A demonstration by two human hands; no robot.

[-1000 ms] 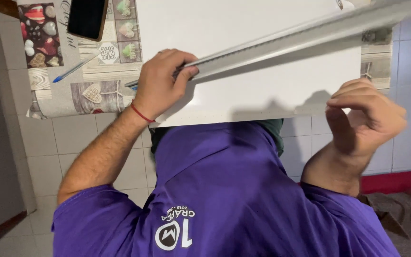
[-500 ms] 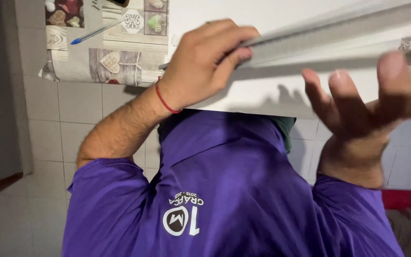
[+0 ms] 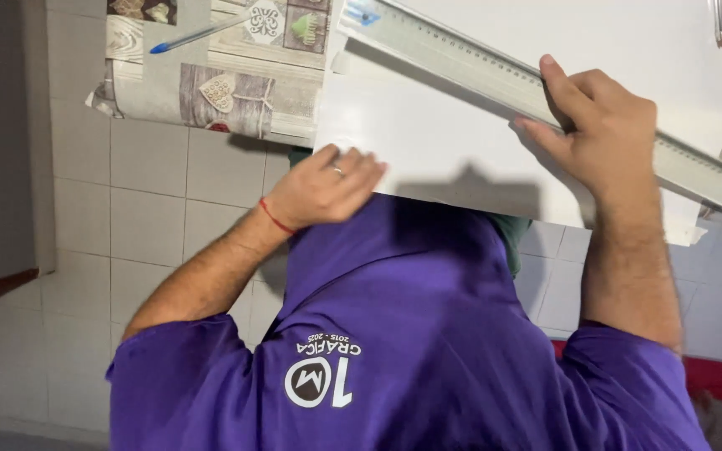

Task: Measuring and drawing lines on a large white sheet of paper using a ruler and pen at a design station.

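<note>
Fingers (image 3: 557, 92) of the right hand (image 3: 603, 125) are pressing, spread, on the metal ruler (image 3: 461, 63); left hand (image 3: 323, 188), fingers together, is lying flat on the white sheet (image 3: 428, 142) overhanging the desk (image 3: 236, 88) edge.

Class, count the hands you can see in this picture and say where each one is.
2. The left hand lies flat on the near edge of the white sheet; the right hand presses the long metal ruler onto it.
</note>
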